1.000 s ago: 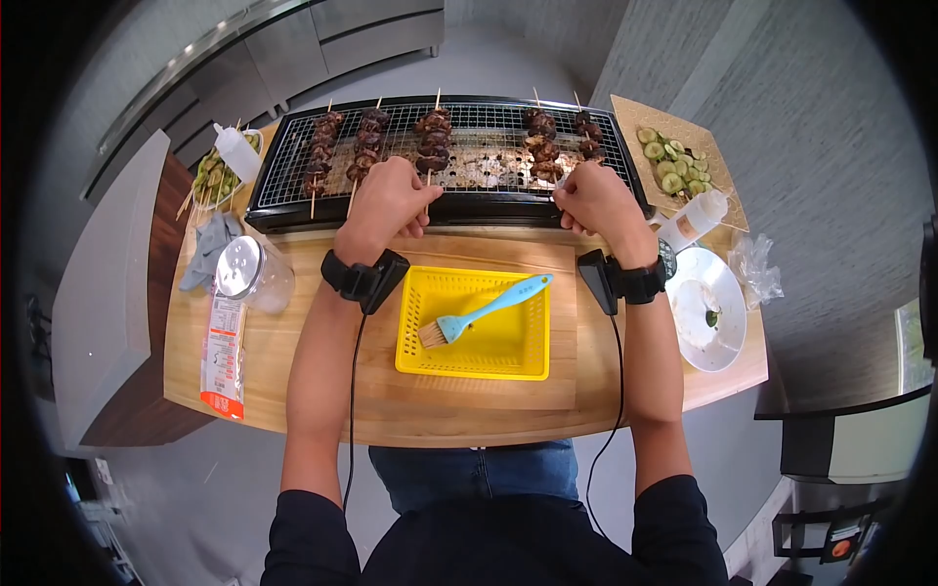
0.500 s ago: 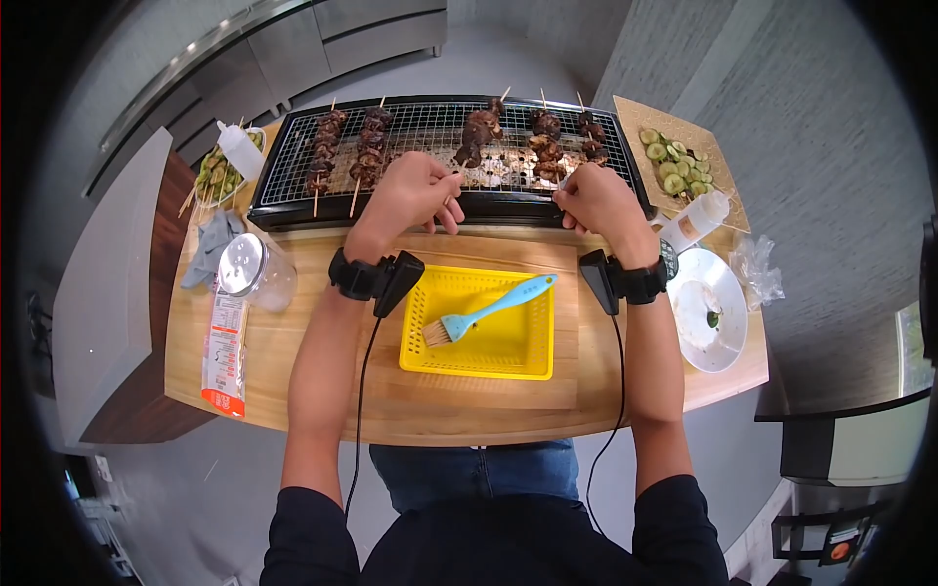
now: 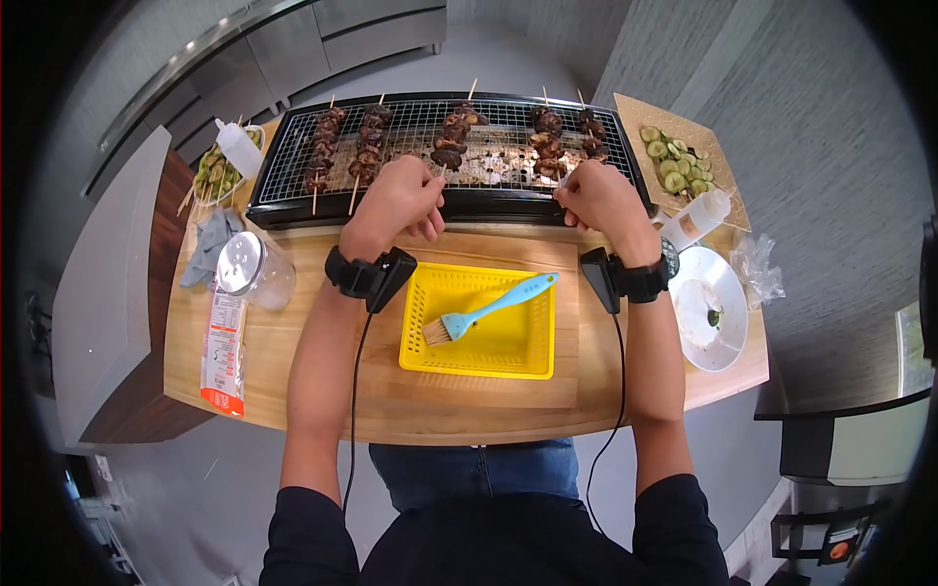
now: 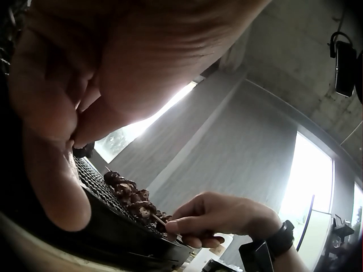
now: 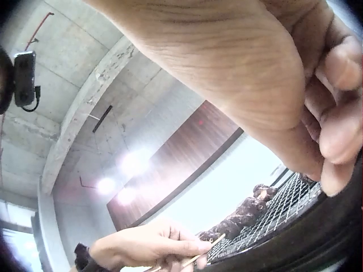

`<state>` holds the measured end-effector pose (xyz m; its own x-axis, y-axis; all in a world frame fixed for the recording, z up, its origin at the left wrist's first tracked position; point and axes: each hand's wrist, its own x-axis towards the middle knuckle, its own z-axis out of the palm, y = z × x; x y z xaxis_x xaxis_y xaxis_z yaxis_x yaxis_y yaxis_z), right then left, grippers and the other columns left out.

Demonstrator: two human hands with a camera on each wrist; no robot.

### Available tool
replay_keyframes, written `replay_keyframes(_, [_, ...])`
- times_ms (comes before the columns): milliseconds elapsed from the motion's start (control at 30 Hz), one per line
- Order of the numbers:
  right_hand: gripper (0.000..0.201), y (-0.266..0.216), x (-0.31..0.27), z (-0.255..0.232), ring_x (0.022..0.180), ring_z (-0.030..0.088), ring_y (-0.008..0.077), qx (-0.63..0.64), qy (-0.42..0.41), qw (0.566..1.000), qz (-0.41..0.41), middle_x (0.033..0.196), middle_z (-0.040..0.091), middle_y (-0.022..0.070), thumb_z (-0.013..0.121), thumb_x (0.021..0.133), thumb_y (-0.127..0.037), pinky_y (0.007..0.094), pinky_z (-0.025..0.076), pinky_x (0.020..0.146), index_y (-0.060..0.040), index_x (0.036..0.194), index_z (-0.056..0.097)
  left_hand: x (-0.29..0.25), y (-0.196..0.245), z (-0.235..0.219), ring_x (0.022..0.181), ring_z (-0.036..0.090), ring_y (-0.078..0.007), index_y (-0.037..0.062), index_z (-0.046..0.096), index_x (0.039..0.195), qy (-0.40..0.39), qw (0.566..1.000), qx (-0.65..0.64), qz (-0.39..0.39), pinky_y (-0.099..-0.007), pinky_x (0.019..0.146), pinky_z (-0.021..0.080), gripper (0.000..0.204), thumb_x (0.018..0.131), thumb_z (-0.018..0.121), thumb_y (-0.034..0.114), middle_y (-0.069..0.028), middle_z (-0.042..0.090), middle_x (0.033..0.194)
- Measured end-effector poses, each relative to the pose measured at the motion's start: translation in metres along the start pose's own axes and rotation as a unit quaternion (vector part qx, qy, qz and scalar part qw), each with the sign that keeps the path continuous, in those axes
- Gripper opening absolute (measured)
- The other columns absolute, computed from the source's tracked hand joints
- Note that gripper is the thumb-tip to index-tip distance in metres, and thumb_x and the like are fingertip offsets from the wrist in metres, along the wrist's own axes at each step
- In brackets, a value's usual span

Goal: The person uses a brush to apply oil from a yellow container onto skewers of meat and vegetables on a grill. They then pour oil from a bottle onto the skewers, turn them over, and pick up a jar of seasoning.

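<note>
My left hand pinches the near end of a meat skewer between thumb and fingers; its bare stick shows in the right wrist view. That skewer slants, its far tip leaning right over the grill. With thumb and forefinger, my right hand pinches the stick of another meat skewer, seen from the side in the left wrist view as browned chunks. One skewer lies right of it, and two more, a skewer and its neighbour, lie at the left.
A yellow basket with a blue basting brush stands in front of me. At left are a shaker jar, a packet and a squeeze bottle. At right are cucumber slices, another bottle and a white plate.
The left-hand skewer swung right and tilted at half a second ago, then came partly back left and lies straighter now. My right hand has stayed in nearly the same place.
</note>
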<state>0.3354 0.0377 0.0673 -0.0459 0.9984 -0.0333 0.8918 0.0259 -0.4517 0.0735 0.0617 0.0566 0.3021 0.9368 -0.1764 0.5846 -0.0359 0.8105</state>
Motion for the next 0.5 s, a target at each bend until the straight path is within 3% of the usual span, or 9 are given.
replay_keyframes(233, [0.021,-0.0010,-0.0005,-0.0001,0.054,0.066,0.0183,-0.003,0.004,1.000,0.000,0.058,0.066,0.0056,0.061,0.084,-0.015,0.0308,0.053,0.058,-0.0021,0.070,0.068,0.0003,0.0002,-0.0002,0.049,0.066,-0.0159,-0.0075,0.060,0.082,-0.008,1.000,-0.001,-0.007,-0.0241,0.044,0.050,0.036,0.099,0.048,0.022,-0.0140,0.067,0.063])
replay_keyframes(500, [0.027,-0.0049,0.0005,0.0012,0.056,0.066,0.0223,-0.002,0.022,0.999,-0.025,0.054,0.064,0.0061,0.060,0.081,-0.015,0.0342,0.053,0.061,-0.0031,0.058,0.066,0.0037,0.0025,0.0003,0.053,0.067,-0.0190,-0.0105,0.058,0.092,-0.060,0.995,-0.076,0.010,-0.0257,0.045,0.051,0.032,0.099,0.046,0.019,-0.0173,0.068,0.068])
